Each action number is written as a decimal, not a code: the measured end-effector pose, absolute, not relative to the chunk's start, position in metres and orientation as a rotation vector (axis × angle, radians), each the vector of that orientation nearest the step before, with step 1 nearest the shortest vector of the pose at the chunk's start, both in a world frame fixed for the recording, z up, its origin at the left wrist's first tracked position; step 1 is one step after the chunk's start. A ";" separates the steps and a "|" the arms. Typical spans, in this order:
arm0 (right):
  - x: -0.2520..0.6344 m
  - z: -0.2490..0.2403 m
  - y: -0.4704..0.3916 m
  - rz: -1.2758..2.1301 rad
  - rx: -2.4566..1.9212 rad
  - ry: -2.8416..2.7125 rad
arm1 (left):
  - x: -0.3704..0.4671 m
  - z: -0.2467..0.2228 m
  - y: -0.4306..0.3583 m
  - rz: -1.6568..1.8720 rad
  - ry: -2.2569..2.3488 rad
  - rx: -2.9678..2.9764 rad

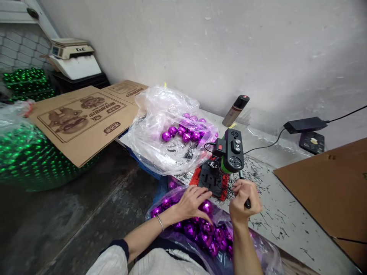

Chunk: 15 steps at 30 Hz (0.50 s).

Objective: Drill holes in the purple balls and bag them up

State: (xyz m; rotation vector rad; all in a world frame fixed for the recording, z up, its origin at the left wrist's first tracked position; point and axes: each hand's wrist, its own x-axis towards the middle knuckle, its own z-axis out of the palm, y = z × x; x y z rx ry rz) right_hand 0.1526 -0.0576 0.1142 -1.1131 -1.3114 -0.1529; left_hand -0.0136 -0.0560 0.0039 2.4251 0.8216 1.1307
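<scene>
My right hand (245,200) is wrapped round the black-gripped lever (247,203) of a small black bench drill (233,151). The drill stands over a dark base plate (209,179) with red edges. My left hand (195,202) has thumb and fingers apart, just in front of the base, over a purple mirrored ball (206,206); whether it touches the ball is unclear. Below both hands, a clear bag in my lap holds many purple balls (205,233). More purple balls (186,136) lie in an open plastic bag (143,141) behind the drill, to its left.
Black shavings litter the white table (275,214). A spray can (236,110) and a power adapter (305,125) are near the wall. Cardboard sheets lie left (86,114) and right (338,191). Green balls (37,156) and a scale (71,49) are farther left.
</scene>
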 end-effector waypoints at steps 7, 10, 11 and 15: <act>0.151 0.112 -0.059 -0.175 -1.101 -1.334 | -0.087 0.081 0.103 1.087 1.998 1.433; 0.150 0.111 -0.059 -0.161 -1.107 -1.322 | -0.105 0.086 0.152 0.869 2.162 1.264; 0.150 0.110 -0.060 -0.156 -1.106 -1.327 | -0.106 0.084 0.161 0.882 2.161 1.220; 0.152 0.110 -0.061 -0.168 -1.098 -1.366 | -0.105 0.069 0.178 1.071 2.055 1.096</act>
